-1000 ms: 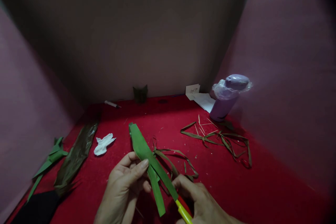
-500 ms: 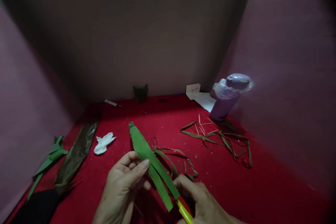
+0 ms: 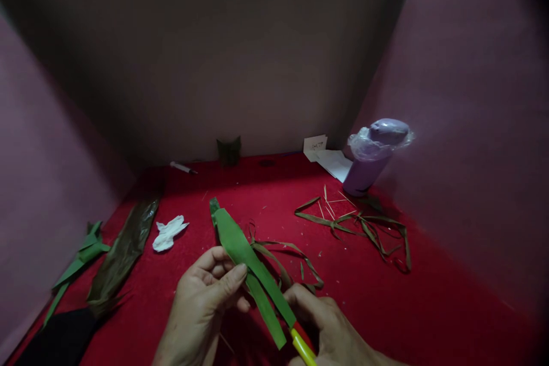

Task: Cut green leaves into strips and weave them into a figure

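A green leaf strip point(image 3: 235, 240), split lengthwise into two tails at its lower end, is pinched between the thumb and fingers of my left hand point(image 3: 210, 297). My right hand point(image 3: 328, 320) is closed at the end of the longer tail. Along with that tail it has a tool with red and yellow handles point(image 3: 302, 346), whose working end is hidden; I cannot tell its kind. Behind the hands, a thin brownish-green strip point(image 3: 295, 245) lies looped on the red cloth point(image 3: 266, 194).
On the left are a folded green leaf piece point(image 3: 88, 251), a long brown leaf point(image 3: 124, 249), a crumpled white tissue point(image 3: 169, 233) and a syringe point(image 3: 182, 168). To the right lie thin sticks point(image 3: 329, 206), dried strips point(image 3: 386, 220), papers point(image 3: 332, 164) and a purple plastic-topped container point(image 3: 366, 174).
The green leaf strip has shifted slightly, its layers at the top spreading a little apart. Both hands stay in nearly the same place.
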### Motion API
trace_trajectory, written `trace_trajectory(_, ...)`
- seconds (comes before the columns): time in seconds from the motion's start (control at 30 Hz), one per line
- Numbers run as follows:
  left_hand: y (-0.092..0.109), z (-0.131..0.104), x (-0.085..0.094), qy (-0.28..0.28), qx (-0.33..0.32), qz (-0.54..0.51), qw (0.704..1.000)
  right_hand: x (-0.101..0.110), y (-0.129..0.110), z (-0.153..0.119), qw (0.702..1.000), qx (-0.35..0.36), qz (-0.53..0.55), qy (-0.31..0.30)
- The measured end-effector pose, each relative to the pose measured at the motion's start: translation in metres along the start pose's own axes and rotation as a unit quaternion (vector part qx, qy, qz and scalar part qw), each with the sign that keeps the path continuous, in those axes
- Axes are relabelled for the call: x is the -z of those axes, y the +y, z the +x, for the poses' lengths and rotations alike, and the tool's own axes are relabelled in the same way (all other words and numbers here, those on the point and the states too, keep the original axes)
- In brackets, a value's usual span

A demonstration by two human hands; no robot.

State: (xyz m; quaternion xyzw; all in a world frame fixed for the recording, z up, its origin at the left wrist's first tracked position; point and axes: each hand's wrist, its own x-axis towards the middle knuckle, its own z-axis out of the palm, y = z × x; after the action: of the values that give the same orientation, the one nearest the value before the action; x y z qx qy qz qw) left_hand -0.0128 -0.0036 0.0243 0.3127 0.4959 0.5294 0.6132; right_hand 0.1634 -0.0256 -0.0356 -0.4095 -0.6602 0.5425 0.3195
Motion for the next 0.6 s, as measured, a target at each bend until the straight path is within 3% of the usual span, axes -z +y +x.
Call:
trace_trajectory(0.17, 0.003, -0.002, -0.003, 0.011, -0.01, -0.006, 1.0, 0.001, -0.004, 0.001, 1.0, -0.016, -0.003, 0.01)
trace_trajectory(0.43, 0.001, 0.0, 0.002, -0.042, 0.042, -0.017, 0.998, 0.002, -0.012, 0.001, 0.999, -0.04, 0.007, 0.009)
trace_trajectory(0.6, -0.002, 0.0, 0.003, -0.041, 0.02, 0.009, 0.999, 0.001, -0.009, 0.001, 0.999, -0.034, 0.011, 0.002)
